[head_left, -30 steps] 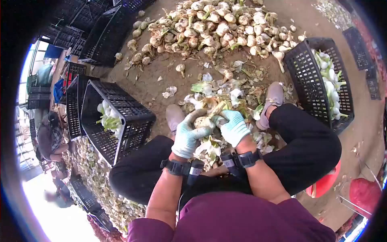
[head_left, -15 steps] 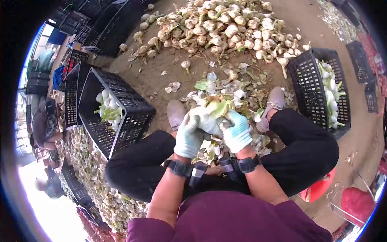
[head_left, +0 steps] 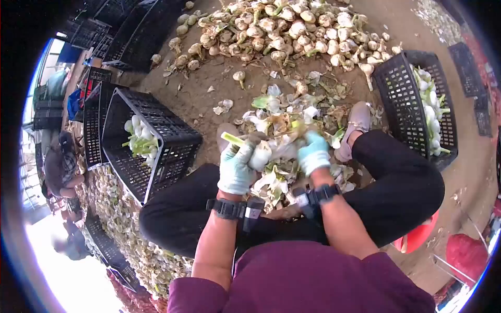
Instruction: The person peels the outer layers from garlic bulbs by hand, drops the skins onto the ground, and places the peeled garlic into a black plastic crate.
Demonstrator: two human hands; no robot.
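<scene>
My left hand (head_left: 236,169), in a pale glove with soiled fingertips, is closed around a garlic bulb (head_left: 260,156). The bulb looks white and peeled, and its cut green stem (head_left: 233,139) sticks out to the upper left past the thumb. To the right, apart from the bulb, my right hand (head_left: 314,153) wears a similar glove. Motion smears its fingers, so I cannot make out whether they grip anything. Loose garlic skins (head_left: 276,182) lie on the ground under and between both hands.
A big heap of unpeeled garlic (head_left: 292,31) lies ahead. A tilted black crate (head_left: 172,151) on the left and another crate (head_left: 399,112) on the right hold white bulbs. A red object (head_left: 420,235) is by my right knee. Other people (head_left: 60,167) are at far left.
My hands were together over the bulb and have moved apart. The left went slightly left with the bulb, its white surface and green stem now showing; the right moved slightly right and blurred.
</scene>
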